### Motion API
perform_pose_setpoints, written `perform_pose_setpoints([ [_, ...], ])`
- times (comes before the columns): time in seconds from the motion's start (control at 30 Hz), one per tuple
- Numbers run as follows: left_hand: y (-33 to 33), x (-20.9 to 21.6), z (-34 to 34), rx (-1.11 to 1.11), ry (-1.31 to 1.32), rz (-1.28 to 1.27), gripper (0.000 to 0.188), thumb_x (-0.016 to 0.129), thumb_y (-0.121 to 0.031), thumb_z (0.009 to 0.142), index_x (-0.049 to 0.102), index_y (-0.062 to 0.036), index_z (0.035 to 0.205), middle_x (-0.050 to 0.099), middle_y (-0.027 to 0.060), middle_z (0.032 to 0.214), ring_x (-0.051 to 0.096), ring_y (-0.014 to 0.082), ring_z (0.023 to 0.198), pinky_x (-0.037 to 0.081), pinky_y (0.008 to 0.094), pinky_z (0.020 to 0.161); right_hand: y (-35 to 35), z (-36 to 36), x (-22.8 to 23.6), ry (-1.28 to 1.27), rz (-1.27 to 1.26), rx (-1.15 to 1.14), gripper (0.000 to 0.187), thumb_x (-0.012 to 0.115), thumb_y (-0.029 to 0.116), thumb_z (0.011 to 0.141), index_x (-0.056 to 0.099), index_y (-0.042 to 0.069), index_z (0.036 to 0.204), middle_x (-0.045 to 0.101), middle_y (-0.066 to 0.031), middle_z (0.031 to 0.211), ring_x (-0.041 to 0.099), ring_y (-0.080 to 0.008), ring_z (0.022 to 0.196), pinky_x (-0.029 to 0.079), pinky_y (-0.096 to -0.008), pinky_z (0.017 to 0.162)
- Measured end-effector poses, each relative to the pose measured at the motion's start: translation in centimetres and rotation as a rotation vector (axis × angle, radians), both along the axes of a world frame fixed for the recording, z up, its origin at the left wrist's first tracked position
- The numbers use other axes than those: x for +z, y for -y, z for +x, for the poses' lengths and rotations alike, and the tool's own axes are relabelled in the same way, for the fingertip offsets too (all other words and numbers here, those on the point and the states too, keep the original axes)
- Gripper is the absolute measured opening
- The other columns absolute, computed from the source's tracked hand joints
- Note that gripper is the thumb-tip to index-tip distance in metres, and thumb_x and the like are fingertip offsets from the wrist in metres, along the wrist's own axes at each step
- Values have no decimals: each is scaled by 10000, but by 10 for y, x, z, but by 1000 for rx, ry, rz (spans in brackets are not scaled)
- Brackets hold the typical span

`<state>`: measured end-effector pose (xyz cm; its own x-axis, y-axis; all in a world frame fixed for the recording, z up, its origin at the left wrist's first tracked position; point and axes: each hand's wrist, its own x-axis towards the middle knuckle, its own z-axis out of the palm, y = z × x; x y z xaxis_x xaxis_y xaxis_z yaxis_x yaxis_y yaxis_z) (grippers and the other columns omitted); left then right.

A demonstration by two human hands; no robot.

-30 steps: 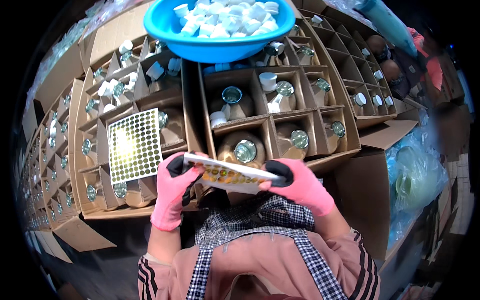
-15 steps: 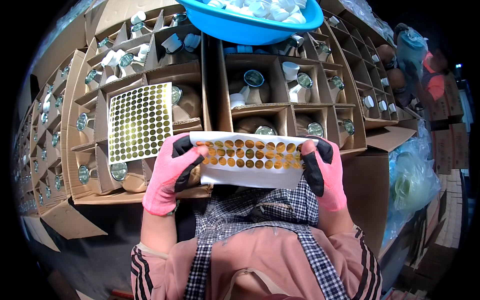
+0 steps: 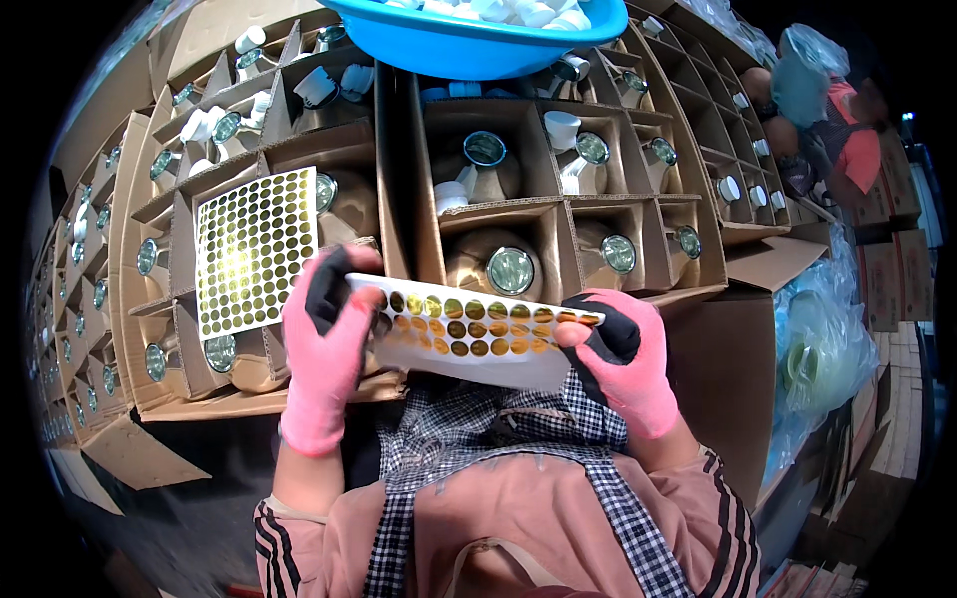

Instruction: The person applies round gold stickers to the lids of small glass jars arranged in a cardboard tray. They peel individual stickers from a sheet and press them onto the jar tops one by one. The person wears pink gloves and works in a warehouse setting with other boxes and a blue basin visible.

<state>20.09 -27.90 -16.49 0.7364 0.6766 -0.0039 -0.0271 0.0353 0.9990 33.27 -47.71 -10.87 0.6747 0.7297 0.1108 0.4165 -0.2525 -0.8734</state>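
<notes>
Head view: the step in hand looks like handling a sheet of round gold stickers, held tilted in the air before the cartons. The left hand is closed on its left end, thumb against fingers; the right hand pinches its right end likewise. Any next move seems to call for steady tension, as the paper looks thin. A second sticker sheet covers compartments at left; cardboard dividers fence off the glass bottles, and a blue basin of white caps hides some far compartments
</notes>
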Motion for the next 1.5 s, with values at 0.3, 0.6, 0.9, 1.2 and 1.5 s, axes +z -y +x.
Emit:
perform_pose_setpoints([
  [0.3, 40, 18, 5, -295, -16, 616, 141, 634, 14, 616, 578, -10, 743, 563, 96, 761, 526, 315, 915, 410, 390, 804, -9, -7, -16, 50, -94, 286, 160, 662, 125, 705, 567, 29, 791, 533, -116, 715, 520, -297, 650, 429, -340, 581],
  [0.6, 39, 31, -1, -426, -78, 498, 153, 629, -37, 594, 566, -5, 730, 546, 99, 711, 544, 294, 768, 423, 398, 814, 1, -3, -2, -20, -242, 354, 124, 626, 55, 665, 583, 19, 775, 600, -101, 762, 572, -278, 715, 458, -322, 675],
  [0.9, 43, 40, -1, -572, -162, 449, 154, 678, -65, 617, 569, -11, 713, 542, 118, 689, 523, 294, 669, 448, 334, 645, 6, -2, 11, 80, -151, 360, 183, 656, 32, 554, 602, 55, 727, 620, -70, 744, 591, -250, 751, 480, -315, 668],
  [1.2, 41, 26, 4, -587, -126, 334, 142, 665, -107, 693, 572, -14, 747, 512, 127, 649, 491, 305, 627, 401, 365, 550, 5, 1, 0, 0, -154, 272, 188, 665, 84, 674, 555, 17, 811, 535, -121, 727, 515, -290, 643, 424, -323, 583],
  [1.5, 44, 26, 5, -577, -193, 198, 154, 658, -70, 680, 557, 37, 726, 521, 110, 664, 496, 215, 575, 404, 289, 540, 5, 0, 7, 92, -168, 264, 126, 628, -3, 636, 567, 41, 737, 559, -65, 686, 523, -236, 602, 427, -296, 568],
])
